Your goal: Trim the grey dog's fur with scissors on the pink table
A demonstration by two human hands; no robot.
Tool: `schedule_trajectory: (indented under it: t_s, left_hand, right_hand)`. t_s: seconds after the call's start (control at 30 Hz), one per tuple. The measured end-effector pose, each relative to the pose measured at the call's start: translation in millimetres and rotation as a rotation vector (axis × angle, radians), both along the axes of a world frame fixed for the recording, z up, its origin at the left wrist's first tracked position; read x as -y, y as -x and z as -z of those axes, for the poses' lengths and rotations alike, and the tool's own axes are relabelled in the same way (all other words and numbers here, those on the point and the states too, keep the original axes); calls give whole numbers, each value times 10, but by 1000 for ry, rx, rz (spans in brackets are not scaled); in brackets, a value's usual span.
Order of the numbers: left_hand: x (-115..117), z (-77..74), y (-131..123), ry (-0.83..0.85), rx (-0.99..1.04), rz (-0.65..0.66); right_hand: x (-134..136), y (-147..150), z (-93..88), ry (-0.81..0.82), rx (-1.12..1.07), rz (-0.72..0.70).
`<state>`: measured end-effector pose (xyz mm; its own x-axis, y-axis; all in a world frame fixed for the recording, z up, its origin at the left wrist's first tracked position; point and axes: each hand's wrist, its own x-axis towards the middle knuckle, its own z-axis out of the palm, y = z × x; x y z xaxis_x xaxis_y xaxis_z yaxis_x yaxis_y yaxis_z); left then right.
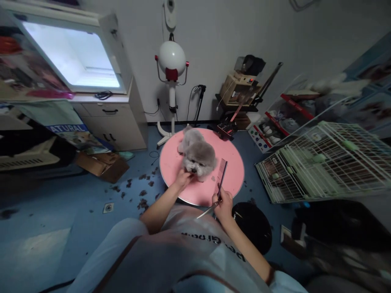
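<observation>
A small grey fluffy dog (pixel 197 154) stands on a round pink grooming table (pixel 233 179), facing me. My left hand (pixel 183 178) reaches under its muzzle and holds its chin. My right hand (pixel 224 202) is closed on a long comb (pixel 222 177) that points up toward the dog, and on a pair of scissors (pixel 207 211) whose blades stick out to the left. The right hand hovers over the table's near edge, just right of the dog.
Clumps of cut fur (pixel 142 191) lie on the blue floor left of the table. A white stand dryer (pixel 171 61) is behind it, a wire cage (pixel 324 162) to the right, a cabinet (pixel 113 118) and cardboard box (pixel 102 165) to the left, a black round bin (pixel 253 226) near my right.
</observation>
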<state>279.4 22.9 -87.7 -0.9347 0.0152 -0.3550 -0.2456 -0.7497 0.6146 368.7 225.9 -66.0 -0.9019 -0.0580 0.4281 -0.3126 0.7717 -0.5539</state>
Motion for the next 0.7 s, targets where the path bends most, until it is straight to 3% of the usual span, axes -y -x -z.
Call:
schedule_trajectory:
  t_s: [0.17,0.3,0.43,0.53,0.6,0.7]
  left_hand:
    - [-334,-302,-137,115,-50,-127]
    - [-390,-365,-136,173,-23,-133]
    - [-348,-322,-125,190,-15,-129]
    - [-331,-238,-137,199,-19,-106]
    - [-320,-158,-130,194,5,-55]
    - [-288,-32,-78,152,87,99]
  right_hand:
    - [185,113,2,-58,-57,-11]
    - [291,262,66,-127,-25,-6]
    - [283,311,74,-117,10,154]
    - [292,272,99,-101,4,112]
    - [283,256,183,-65,41,88]
    - [163,255,421,117,196,248]
